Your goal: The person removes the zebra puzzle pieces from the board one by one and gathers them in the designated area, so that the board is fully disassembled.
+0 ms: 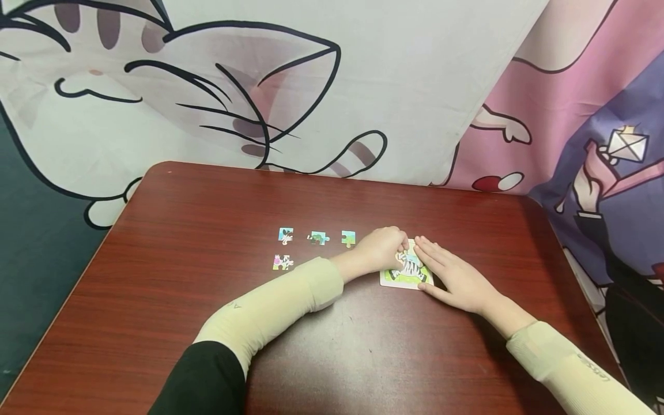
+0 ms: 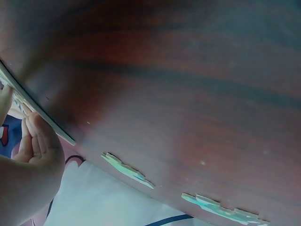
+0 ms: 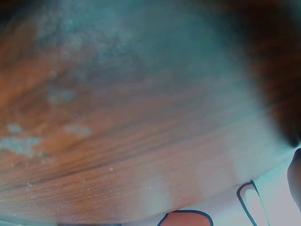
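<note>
A small zebra jigsaw puzzle (image 1: 410, 275) in a pale-edged tray lies flat on the table. My left hand (image 1: 381, 249) reaches over its upper left part, thumb and curled fingers pinching at a puzzle piece there. The hand covers most of that piece. In the left wrist view the same fingers (image 2: 40, 136) bend down at the tray's edge. Along the tray's right side rests my right hand (image 1: 456, 279), fingers straight and thumb at the lower right corner. The right wrist view shows mostly bare tabletop, with the puzzle out of sight.
Left of the puzzle lie several loose pieces: a green and blue piece (image 1: 349, 238), a green piece (image 1: 319, 238), a blue piece with a dark figure (image 1: 285, 235) and a pink and white piece (image 1: 282, 263). The reddish-brown table (image 1: 218, 207) meets a cartoon-printed cloth (image 1: 415, 86) behind.
</note>
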The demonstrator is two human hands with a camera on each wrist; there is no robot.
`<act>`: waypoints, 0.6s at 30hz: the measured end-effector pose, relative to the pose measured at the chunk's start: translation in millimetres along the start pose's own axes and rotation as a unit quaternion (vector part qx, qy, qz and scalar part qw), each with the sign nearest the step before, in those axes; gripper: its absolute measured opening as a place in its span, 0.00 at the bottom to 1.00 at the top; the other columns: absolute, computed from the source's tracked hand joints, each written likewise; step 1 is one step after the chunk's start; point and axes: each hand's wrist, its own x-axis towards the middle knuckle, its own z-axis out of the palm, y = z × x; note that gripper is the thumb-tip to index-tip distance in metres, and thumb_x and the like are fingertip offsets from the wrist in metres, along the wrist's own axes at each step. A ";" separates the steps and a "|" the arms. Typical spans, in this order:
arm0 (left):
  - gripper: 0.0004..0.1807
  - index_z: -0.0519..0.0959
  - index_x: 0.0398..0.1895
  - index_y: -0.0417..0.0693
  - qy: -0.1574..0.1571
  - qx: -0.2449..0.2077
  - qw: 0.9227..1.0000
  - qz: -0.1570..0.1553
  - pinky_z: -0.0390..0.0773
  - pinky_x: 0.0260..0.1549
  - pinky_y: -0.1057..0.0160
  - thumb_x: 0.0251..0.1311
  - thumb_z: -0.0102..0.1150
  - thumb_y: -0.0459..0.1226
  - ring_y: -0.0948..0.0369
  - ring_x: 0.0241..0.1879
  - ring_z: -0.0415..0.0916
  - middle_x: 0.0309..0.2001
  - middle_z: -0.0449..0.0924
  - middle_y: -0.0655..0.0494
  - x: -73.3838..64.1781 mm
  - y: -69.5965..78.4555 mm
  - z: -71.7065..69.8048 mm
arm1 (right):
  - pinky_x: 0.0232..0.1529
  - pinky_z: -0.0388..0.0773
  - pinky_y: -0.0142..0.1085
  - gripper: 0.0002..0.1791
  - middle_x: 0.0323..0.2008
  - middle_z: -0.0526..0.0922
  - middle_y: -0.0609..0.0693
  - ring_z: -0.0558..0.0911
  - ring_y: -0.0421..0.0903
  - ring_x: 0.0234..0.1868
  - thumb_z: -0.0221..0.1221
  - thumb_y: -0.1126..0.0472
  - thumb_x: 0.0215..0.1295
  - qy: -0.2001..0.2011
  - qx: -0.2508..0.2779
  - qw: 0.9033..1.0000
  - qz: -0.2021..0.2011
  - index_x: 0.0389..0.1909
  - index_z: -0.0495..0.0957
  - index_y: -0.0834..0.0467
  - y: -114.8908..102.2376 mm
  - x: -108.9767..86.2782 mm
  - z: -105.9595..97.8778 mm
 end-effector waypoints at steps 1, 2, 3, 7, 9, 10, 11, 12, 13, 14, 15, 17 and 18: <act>0.20 0.83 0.52 0.51 0.003 0.003 1.000 0.004 0.80 0.51 0.67 0.60 0.79 0.44 0.65 0.47 0.80 0.48 0.84 0.60 -0.2 0.0 0.3 | 0.86 0.43 0.33 0.46 0.80 0.64 0.65 0.65 0.60 0.82 0.69 0.50 0.66 0.000 0.000 1.000 0.000 0.79 0.64 0.66 0.0 0.0 -0.1; 0.20 0.83 0.53 0.50 0.005 0.008 1.000 0.008 0.80 0.51 0.67 0.60 0.78 0.44 0.65 0.47 0.80 0.48 0.84 0.60 -0.5 -0.2 0.4 | 0.86 0.43 0.33 0.46 0.80 0.64 0.65 0.65 0.60 0.82 0.69 0.50 0.66 0.001 0.000 1.000 0.000 0.79 0.64 0.66 0.0 -0.1 -0.2; 0.20 0.83 0.53 0.50 0.008 0.012 1.000 0.011 0.80 0.51 0.67 0.60 0.78 0.44 0.65 0.46 0.80 0.48 0.83 0.60 -0.6 -0.3 0.6 | 0.86 0.44 0.33 0.46 0.80 0.64 0.65 0.65 0.60 0.82 0.69 0.50 0.66 0.001 0.000 1.000 0.000 0.79 0.64 0.66 -0.1 0.0 -0.2; 0.19 0.83 0.52 0.50 0.015 0.014 1.000 0.020 0.80 0.50 0.67 0.61 0.77 0.43 0.65 0.46 0.80 0.47 0.83 0.59 -0.3 -1.7 1.2 | 0.86 0.45 0.34 0.46 0.80 0.64 0.64 0.65 0.60 0.82 0.69 0.50 0.67 0.000 -0.001 1.000 0.001 0.80 0.63 0.65 -0.3 0.0 -0.1; 0.17 0.83 0.52 0.50 0.019 0.001 1.000 0.020 0.79 0.49 0.68 0.62 0.75 0.41 0.65 0.45 0.80 0.47 0.83 0.59 0.1 -2.3 1.0 | 0.86 0.45 0.35 0.46 0.80 0.64 0.64 0.65 0.60 0.82 0.69 0.49 0.67 0.000 -0.001 1.000 0.001 0.80 0.63 0.65 -0.4 0.1 -0.1; 0.16 0.83 0.51 0.50 0.020 -0.010 1.000 0.019 0.79 0.48 0.69 0.63 0.74 0.40 0.65 0.45 0.79 0.46 0.83 0.59 0.2 -2.5 0.8 | 0.86 0.45 0.35 0.46 0.80 0.64 0.64 0.65 0.60 0.82 0.69 0.49 0.67 0.000 -0.001 1.000 0.001 0.80 0.62 0.64 -0.4 0.2 -0.2; 0.14 0.83 0.50 0.50 0.023 -0.024 0.999 0.018 0.78 0.46 0.70 0.63 0.73 0.39 0.66 0.44 0.79 0.45 0.83 0.59 0.4 -2.7 0.7 | 0.86 0.45 0.35 0.46 0.80 0.64 0.64 0.65 0.60 0.82 0.69 0.49 0.67 0.001 -0.001 1.000 0.000 0.80 0.63 0.64 -0.4 0.3 -0.2; 0.13 0.83 0.49 0.50 0.025 -0.039 0.999 0.017 0.78 0.45 0.72 0.64 0.72 0.38 0.67 0.43 0.79 0.44 0.84 0.59 0.7 -3.0 0.6 | 0.86 0.45 0.35 0.46 0.80 0.64 0.64 0.65 0.59 0.82 0.69 0.49 0.67 0.002 -0.001 1.000 0.000 0.80 0.63 0.64 -0.4 0.3 -0.3; 0.11 0.83 0.48 0.49 0.027 -0.053 0.998 0.017 0.77 0.43 0.73 0.64 0.71 0.37 0.67 0.41 0.79 0.43 0.84 0.59 0.8 -3.1 0.3 | 0.86 0.45 0.34 0.46 0.80 0.64 0.64 0.65 0.60 0.82 0.69 0.49 0.67 0.002 -0.001 1.000 0.000 0.80 0.63 0.64 -0.4 0.4 -0.3; 0.10 0.83 0.47 0.49 0.029 -0.068 0.997 0.017 0.76 0.42 0.74 0.65 0.70 0.36 0.68 0.40 0.79 0.42 0.84 0.60 0.8 -3.1 0.0 | 0.86 0.44 0.34 0.46 0.80 0.65 0.64 0.65 0.60 0.82 0.69 0.49 0.67 0.002 0.000 1.000 -0.001 0.80 0.63 0.65 -0.4 0.5 -0.3; 0.08 0.83 0.46 0.49 0.032 -0.081 0.996 0.017 0.76 0.40 0.76 0.66 0.69 0.35 0.69 0.38 0.78 0.40 0.84 0.60 0.8 -3.4 -0.1 | 0.86 0.44 0.34 0.46 0.80 0.65 0.64 0.65 0.59 0.82 0.69 0.49 0.67 0.002 0.000 1.000 -0.001 0.80 0.62 0.64 -0.5 0.5 -0.4; 0.06 0.83 0.45 0.47 0.037 -0.108 0.993 0.020 0.74 0.37 0.78 0.66 0.67 0.34 0.70 0.36 0.78 0.38 0.85 0.59 0.4 -3.5 -0.4 | 0.86 0.44 0.34 0.47 0.80 0.64 0.64 0.65 0.59 0.82 0.69 0.49 0.67 0.002 0.000 1.000 0.000 0.80 0.62 0.64 -0.5 0.6 -0.5; 0.06 0.83 0.45 0.47 0.040 -0.118 0.992 0.023 0.74 0.37 0.79 0.67 0.67 0.33 0.70 0.35 0.78 0.38 0.86 0.59 0.1 -3.5 -0.6 | 0.86 0.45 0.35 0.47 0.80 0.64 0.64 0.65 0.59 0.82 0.69 0.50 0.67 0.001 0.000 1.000 0.001 0.81 0.61 0.63 -0.5 0.6 -0.5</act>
